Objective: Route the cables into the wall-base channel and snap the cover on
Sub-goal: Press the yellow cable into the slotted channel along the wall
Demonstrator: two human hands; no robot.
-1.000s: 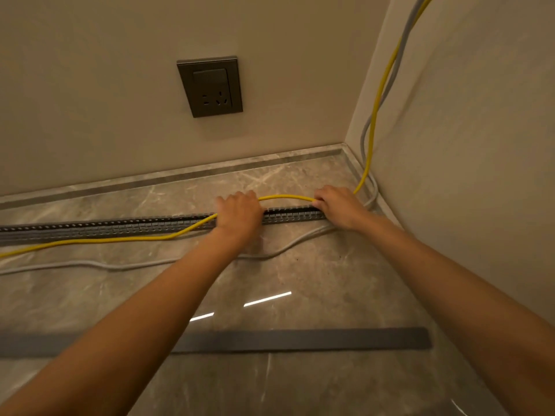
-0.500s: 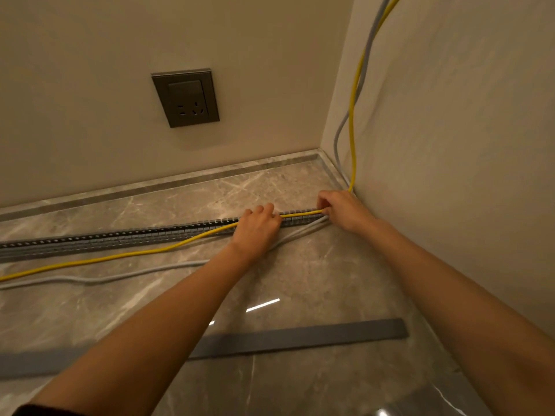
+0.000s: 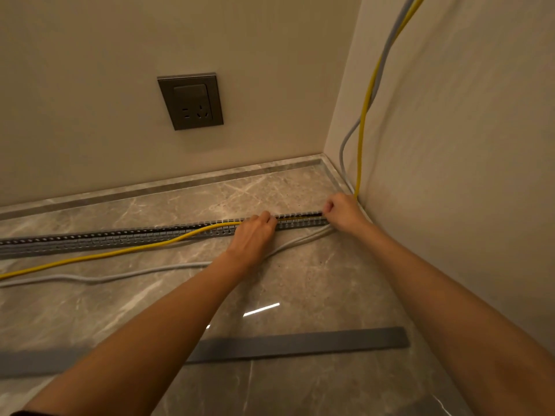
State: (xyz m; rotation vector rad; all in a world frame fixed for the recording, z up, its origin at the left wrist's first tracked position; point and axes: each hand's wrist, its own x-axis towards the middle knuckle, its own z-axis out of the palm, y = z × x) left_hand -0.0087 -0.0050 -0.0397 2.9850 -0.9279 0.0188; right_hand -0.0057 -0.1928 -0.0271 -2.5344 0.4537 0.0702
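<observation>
A grey slotted channel [image 3: 105,240] lies on the marble floor, running left from the right wall. A yellow cable [image 3: 120,250] comes down the right wall, sits inside the channel between my hands, then leaves it and trails left over the floor. My left hand [image 3: 255,232] presses the yellow cable into the channel. My right hand [image 3: 342,213] holds the same cable down at the channel's right end. A grey cable [image 3: 135,273] lies on the floor in front of the channel. The flat grey cover strip [image 3: 300,343] lies nearer to me.
A dark wall socket [image 3: 190,100] is on the back wall above the floor. A stone skirting [image 3: 150,190] runs along the back wall's base. The right wall [image 3: 450,175] stands close beside my right arm.
The raised loop of yellow cable between my hands has been pushed down into the channel. Both hands moved toward the right wall, and the view shifted.
</observation>
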